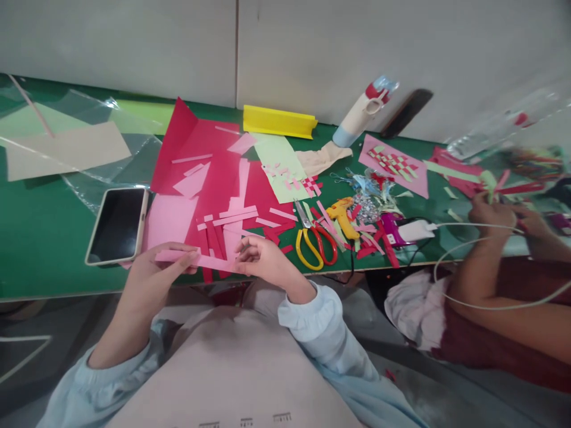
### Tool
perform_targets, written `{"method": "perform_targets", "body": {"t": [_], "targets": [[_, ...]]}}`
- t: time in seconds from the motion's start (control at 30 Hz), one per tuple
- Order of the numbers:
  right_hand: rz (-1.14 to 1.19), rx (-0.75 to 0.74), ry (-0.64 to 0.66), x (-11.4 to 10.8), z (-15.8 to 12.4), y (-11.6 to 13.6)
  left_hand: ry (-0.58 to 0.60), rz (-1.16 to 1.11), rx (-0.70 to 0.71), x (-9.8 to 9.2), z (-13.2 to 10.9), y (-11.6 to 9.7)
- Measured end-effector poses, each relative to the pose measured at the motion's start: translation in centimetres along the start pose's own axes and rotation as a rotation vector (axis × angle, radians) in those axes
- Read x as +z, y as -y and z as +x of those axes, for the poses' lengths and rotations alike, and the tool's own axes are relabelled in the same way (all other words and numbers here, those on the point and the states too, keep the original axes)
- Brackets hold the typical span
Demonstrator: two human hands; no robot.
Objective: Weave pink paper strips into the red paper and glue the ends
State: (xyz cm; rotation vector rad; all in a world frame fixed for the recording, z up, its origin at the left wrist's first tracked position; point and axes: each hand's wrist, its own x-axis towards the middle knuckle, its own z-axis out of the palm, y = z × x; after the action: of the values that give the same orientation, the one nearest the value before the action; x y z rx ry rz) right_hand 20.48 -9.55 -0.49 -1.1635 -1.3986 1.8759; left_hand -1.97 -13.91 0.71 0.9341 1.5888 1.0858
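In left hand (154, 274), right hand (264, 260): pink strip (215, 262); bottle (358, 120) contents hidden.

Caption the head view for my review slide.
Left hand holding a pink strip, right hand at its other end, at a green table with phone, scissors and glue gun.

Green tabletop (40, 238) against a pale grey wall (134, 47) with a dark vertical seam (237, 53), grey floor (22, 395) below.

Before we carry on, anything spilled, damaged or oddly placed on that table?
The glue gun lies among loose paper strips, near the scissors; a tool that may get hot seems badly placed there. Nothing looks clearly spilled or damaged.
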Motion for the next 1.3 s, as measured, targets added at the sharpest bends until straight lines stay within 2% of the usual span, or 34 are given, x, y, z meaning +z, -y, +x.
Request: {"method": "perform_targets", "body": {"t": [0.1,0.23,0.43,0.5,0.6,0.7,0.77,0.83,0.93,1.03,1.13,1.3], "targets": [[0.121,0.032,-0.080,0.0,0.1,-0.2,-0.022,-0.020,-0.049,0.1,-0.2,0.2],[0.183,-0.002,-0.181,-0.2,0.5,0.0,0.005,-0.002,-0.061,-0.2,-0.5,0.8],[0.155,-0.073,-0.214,-0.3,1.2,0.6,0.085,0.072,-0.024,-0.9,-0.6,1.4],[0.128,-0.106,-0.222,-0.3,1.5,0.8,0.163,0.156,-0.015,-1.0,-0.6,1.4],[0.073,-0.163,-0.223,-0.1,2.0,1.2,0.360,0.279,0.004,-0.9,-0.7,1.0],[0.003,-0.210,-0.203,0.2,2.4,2.0,0.543,0.286,0.021,-0.5,-0.9,0.2],[-0.043,-0.233,-0.180,0.3,2.6,2.6,0.622,0.266,-0.010,-0.1,-1.0,-0.2],[-0.051,-0.245,-0.168,0.4,2.7,3.0,0.616,0.254,-0.023,0.2,-1.1,-0.3],[0.025,-0.224,-0.176,0.4,2.8,3.1,0.491,0.194,-0.004,0.9,-1.0,0.1],[0.062,-0.123,-0.148,0.3,2.8,2.5,0.373,0.077,-0.027,1.7,-1.0,0.9],[-0.087,-0.080,-0.103,0.7,2.6,1.6,0.323,0.022,-0.043,2.6,-1.1,1.7],[-0.374,-0.158,-0.123,1.6,2.1,0.8,0.320,0.056,-0.070,3.7,-1.4,2.5]]}}
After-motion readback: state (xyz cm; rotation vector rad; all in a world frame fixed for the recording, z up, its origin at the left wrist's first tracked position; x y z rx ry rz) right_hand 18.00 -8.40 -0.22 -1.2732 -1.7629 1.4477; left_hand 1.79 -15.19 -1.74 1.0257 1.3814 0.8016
